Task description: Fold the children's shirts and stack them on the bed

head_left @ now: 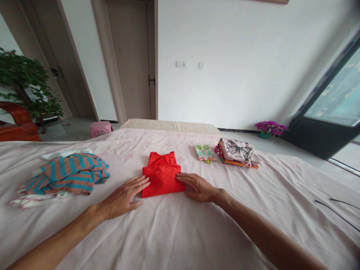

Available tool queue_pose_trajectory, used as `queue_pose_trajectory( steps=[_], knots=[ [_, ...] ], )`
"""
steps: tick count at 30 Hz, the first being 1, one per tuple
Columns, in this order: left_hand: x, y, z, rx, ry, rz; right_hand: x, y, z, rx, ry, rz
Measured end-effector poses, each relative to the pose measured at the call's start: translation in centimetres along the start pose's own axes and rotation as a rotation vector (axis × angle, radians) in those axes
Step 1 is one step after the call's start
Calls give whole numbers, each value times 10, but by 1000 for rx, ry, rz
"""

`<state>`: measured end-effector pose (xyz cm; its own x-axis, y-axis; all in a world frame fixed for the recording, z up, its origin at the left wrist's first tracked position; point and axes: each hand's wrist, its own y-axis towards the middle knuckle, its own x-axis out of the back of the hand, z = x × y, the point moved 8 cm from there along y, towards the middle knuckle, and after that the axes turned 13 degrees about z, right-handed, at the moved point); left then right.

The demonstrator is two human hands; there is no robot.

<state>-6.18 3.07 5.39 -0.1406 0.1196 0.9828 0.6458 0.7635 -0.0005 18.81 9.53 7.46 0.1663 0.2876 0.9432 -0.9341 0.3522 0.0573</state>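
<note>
A bright red garment (162, 180) with a fine eyelet-like pattern lies folded on the pale bedsheet (174, 232), its narrower strapped part showing at the far side. My left hand (123, 197) rests at its left edge, fingers stretched out and fingertips on the cloth. At the right edge, my right hand (198, 187) lies with its fingers extended over the fabric's border. Neither hand grips the cloth. Left of them is a loose heap with a blue and brown striped garment (70, 172) on top.
Right of the red garment lie a small folded leaf-print cloth (205, 153) and a stack topped by a butterfly-print garment (237, 149). Thin dark cords or glasses arms (337, 215) lie at the far right. Beyond the bed stand a pink stool (101, 128) and purple flowers (271, 128).
</note>
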Motion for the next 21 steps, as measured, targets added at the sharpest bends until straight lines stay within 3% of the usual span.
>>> queue_pose_trajectory(
  steps=[5,9,12,16,21],
  knots=[
    [9,24,-2,-18,54,-175,4,15,-3,-21,-62,-74],
    [31,16,-3,17,-113,-305,16,11,4,-5,19,-175],
    [31,0,-1,152,-328,-294,17,0,17,-13,140,-165],
    [17,-11,-3,259,-519,-259,-6,-2,41,80,119,-22],
    [22,-5,13,339,-640,-380,-12,14,35,60,91,-131]
  ],
)
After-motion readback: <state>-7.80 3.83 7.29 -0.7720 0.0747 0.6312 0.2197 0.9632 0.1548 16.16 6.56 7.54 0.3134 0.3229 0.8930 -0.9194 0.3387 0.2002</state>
